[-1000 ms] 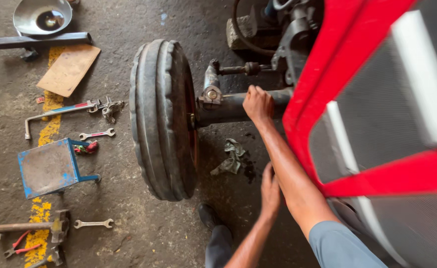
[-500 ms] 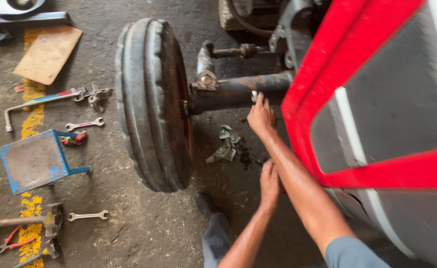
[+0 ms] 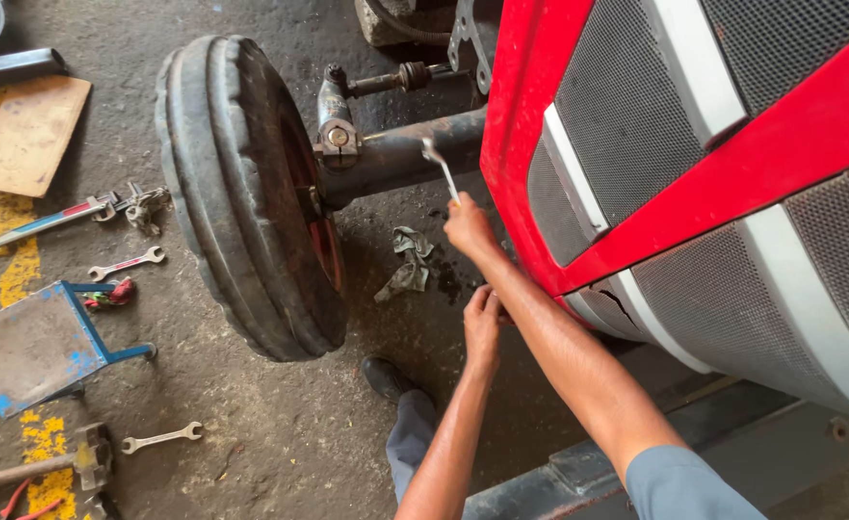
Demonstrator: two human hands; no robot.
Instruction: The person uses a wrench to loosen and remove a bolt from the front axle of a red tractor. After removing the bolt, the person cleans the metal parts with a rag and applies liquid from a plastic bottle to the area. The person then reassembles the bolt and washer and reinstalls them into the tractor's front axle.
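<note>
Right hand (image 3: 470,227), frame centre, clenched round spanner (image 3: 441,165) at front axle (image 3: 407,154); left hand (image 3: 483,325) below, fingers curled, contents indiscernible; seat jaw squarely before turning.

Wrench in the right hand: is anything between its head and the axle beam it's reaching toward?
Nothing visible. The right hand holds the wrench with its head up against the dark axle beam, no part or rag between them. The rag lies lower, on the floor. The left hand stays below, off the tool.
</note>
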